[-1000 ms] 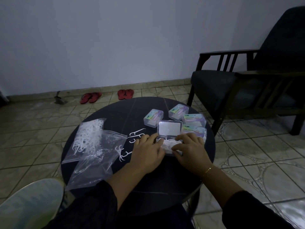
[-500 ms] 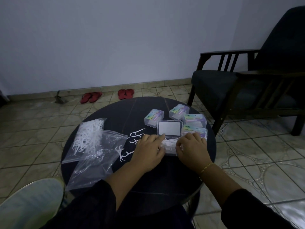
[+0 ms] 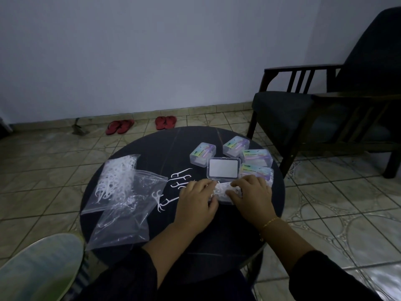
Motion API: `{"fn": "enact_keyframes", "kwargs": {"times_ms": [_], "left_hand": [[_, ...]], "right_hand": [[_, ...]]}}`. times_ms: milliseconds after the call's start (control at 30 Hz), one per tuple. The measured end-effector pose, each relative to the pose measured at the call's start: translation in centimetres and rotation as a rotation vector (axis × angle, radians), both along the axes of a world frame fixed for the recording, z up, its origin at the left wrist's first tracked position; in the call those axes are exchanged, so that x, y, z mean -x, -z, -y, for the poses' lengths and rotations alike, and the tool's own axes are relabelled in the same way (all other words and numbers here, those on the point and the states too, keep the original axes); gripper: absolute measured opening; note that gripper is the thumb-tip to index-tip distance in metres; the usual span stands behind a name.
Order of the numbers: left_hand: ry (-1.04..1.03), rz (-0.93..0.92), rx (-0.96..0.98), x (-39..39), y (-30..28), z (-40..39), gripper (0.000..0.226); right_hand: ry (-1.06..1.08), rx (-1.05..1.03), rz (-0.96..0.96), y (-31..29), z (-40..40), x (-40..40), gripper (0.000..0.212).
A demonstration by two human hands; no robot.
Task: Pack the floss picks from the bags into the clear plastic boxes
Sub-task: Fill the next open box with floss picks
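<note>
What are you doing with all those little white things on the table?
A person is packing floss picks into an open clear box on the round dark table. The left hand and right hand both hold it, tucking picks in; its lid stands open. Four closed boxes sit behind, loose picks and two bags to the left.

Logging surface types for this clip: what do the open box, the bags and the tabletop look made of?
Open box: clear rigid plastic, probably; its raised lid keeps its shape and shows see-through edges. Bags: thin glossy plastic film, crinkled, with white floss picks visible through it. Tabletop: dark and smooth with faint pale streaks, perhaps stone or laminate; the dim light leaves that open.
</note>
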State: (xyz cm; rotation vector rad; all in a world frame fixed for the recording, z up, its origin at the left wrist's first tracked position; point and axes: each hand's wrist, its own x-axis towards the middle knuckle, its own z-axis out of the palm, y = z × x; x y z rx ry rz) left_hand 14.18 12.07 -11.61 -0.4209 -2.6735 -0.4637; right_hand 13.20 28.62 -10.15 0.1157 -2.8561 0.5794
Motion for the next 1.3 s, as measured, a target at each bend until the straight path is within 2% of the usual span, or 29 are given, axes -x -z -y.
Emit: {"fn": "enact_keyframes", "kwargs": {"times_ms": [167, 267, 367, 567, 967, 1167, 1300], "left_hand": [[-0.053, 0.033, 0.061, 0.0, 0.3, 0.3, 0.050], [0.038, 0.017, 0.095, 0.0, -0.1, 0.5, 0.051], [0.199, 0.050, 0.221, 0.0, 0.2, 0.1, 0.057], [0.203, 0.171, 0.275, 0.3, 0.7, -0.3, 0.075], [0.228, 0.206, 0.241, 0.4, 1.4, -0.1, 0.079], [0.204, 0.179, 0.264, 0.1, 0.3, 0.3, 0.077], [0.070, 0.078, 0.215, 0.4, -1.7, 2.9, 0.064]], "right_hand": [[0.059, 0.086, -0.021, 0.1, -0.4, -0.3, 0.038], [0.111, 0.187, -0.048, 0.3, -0.9, -0.7, 0.025], [0.102, 0.198, -0.031, 0.5, -1.2, -0.9, 0.016], [0.078, 0.218, 0.029, 0.1, -1.1, -0.3, 0.019], [0.088, 0.088, 0.007, 0.2, 0.0, 1.0, 0.022], [0.084, 0.074, -0.134, 0.0, 0.3, 0.4, 0.023], [-0.058, -0.004, -0.225, -1.4, 1.7, -0.2, 0.022]]}}
